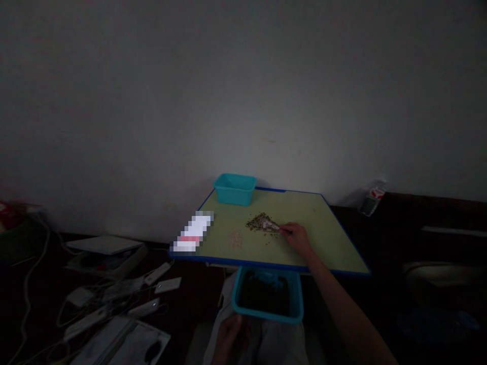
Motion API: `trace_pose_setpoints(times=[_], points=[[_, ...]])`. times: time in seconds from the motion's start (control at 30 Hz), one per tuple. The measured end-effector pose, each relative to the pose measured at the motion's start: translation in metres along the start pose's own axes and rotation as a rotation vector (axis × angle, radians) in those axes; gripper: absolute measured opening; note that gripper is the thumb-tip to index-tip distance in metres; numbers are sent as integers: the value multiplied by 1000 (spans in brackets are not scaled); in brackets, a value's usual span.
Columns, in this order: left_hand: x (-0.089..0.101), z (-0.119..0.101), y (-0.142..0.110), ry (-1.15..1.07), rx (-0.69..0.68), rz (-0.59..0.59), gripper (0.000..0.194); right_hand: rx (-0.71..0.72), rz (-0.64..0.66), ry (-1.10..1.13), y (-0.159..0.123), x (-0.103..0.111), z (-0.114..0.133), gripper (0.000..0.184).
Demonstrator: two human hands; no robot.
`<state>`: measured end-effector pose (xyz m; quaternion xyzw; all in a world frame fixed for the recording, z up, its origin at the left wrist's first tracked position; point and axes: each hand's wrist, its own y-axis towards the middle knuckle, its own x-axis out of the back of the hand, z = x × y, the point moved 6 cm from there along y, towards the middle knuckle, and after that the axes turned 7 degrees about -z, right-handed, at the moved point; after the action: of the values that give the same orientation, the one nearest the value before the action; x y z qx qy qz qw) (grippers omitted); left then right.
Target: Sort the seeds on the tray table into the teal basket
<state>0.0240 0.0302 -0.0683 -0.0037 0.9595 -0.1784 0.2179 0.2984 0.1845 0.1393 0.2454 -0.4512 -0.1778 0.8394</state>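
Right hand point(299, 238): fingers closed round small tool point(271, 224); pile of dark grains point(254, 222) on tabletop point(323, 218), just beyond fingertips. Left hand point(231, 332) near lower tub point(268, 318), grip unclear.

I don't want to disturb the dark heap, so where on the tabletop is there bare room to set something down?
The tabletop looks bare between the right hand and its right border, and behind the dark heap, right of the far blue tub. It's crowded left of the hand: heap, pale scatter, blurred white item.
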Motion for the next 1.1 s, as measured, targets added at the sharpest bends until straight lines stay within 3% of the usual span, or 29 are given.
trace_pose_setpoints(times=[0.43,0.83,1.1], points=[[-16,-27,-16,33,1,34,55,17,24,20,-1,-3,-1,19],[0,3,3,21,-46,45,57,31,11,13,-2,-2,1,17],[1,6,5,-4,-29,55,55,25,-2,27,-3,-2,0,18]])
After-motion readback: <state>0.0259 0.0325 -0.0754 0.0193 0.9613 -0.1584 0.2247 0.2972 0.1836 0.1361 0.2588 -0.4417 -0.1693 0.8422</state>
